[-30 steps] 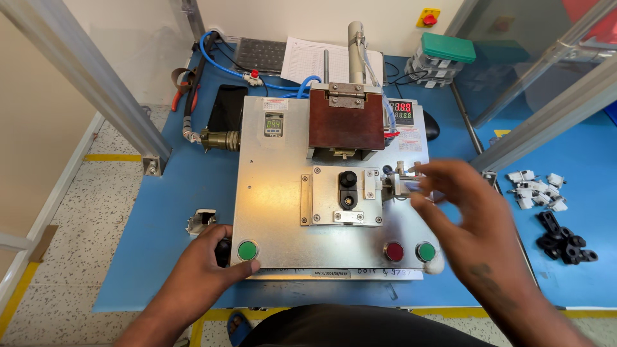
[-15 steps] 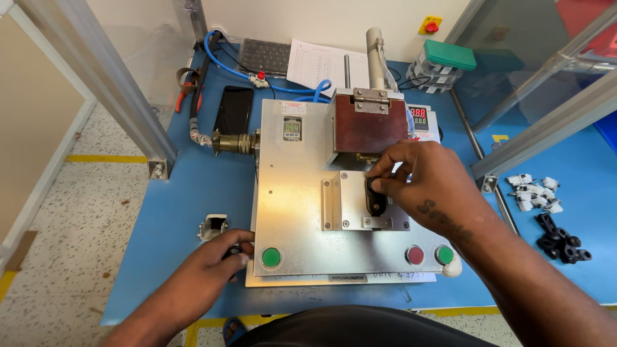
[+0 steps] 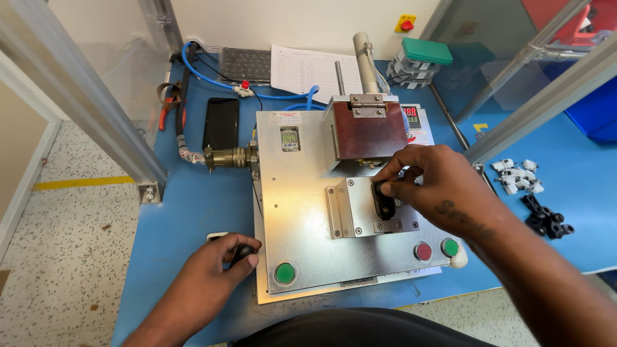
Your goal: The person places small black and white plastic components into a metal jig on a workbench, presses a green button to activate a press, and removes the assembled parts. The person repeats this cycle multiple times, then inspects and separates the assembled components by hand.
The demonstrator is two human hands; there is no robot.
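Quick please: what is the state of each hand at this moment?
Left hand: fingers curled on a small black part at the plate's edge.
Right hand: fingertips pinch the black part in the metal fixture.

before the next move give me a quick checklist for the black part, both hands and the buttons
1. Black part seated in the metal fixture: cannot tell, fingers cover its top.
2. Right hand clear of the fixture: not ok, fingertips on the part.
3. Left hand off the left green button: ok, it rests on a small black object beside the plate.
4. Red button uncovered: ok.
5. Brown block raised: cannot tell.
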